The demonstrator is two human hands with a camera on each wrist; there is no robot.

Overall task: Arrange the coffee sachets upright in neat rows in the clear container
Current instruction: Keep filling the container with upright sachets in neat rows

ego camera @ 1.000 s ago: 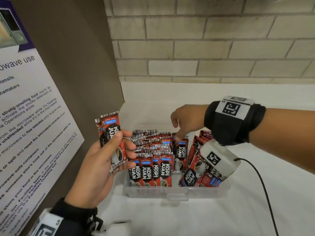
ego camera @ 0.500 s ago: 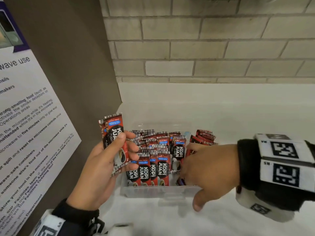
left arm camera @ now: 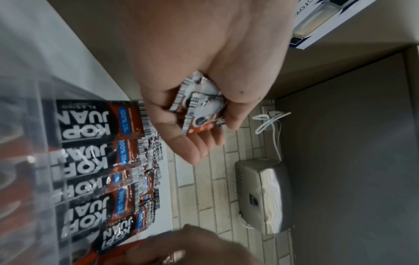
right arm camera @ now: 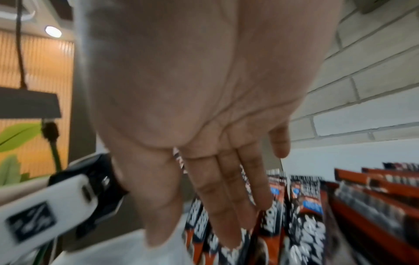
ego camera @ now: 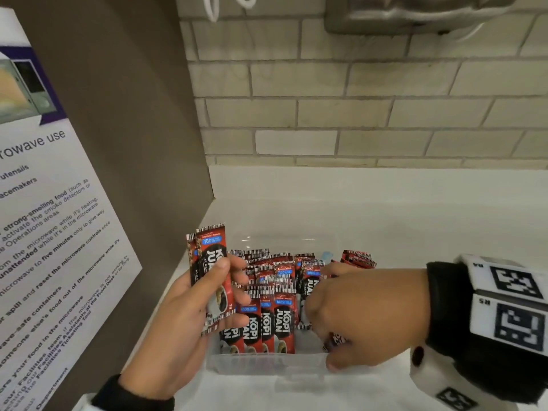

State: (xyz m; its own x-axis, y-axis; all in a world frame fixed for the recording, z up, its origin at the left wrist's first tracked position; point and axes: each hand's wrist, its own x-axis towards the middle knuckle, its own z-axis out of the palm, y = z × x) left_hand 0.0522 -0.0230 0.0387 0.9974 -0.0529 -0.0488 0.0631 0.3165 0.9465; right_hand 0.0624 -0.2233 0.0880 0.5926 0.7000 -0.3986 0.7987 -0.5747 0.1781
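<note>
The clear container (ego camera: 267,363) sits on the white counter, its wall blurred close up in the left wrist view (left arm camera: 34,161). Its left part holds rows of upright red-and-black coffee sachets (ego camera: 268,324) (left arm camera: 90,161) (right arm camera: 303,215). Loose sachets (ego camera: 357,258) (right arm camera: 374,188) lie tilted at the right. My left hand (ego camera: 228,280) (left arm camera: 199,116) grips a small stack of sachets (ego camera: 212,277) just left of the container. My right hand (ego camera: 320,321) (right arm camera: 215,215) reaches into the front right part, fingers straight against the standing sachets, thumb by the front wall.
A brown panel with a microwave notice (ego camera: 59,232) stands close on the left. A brick wall (ego camera: 355,114) rises behind the counter (ego camera: 385,218). A metal dispenser (ego camera: 415,13) and a white cable (left arm camera: 269,122) hang above.
My right hand has come from the back middle of the container to its front right and lowered among the sachets. The left hand keeps holding its stack in place.
</note>
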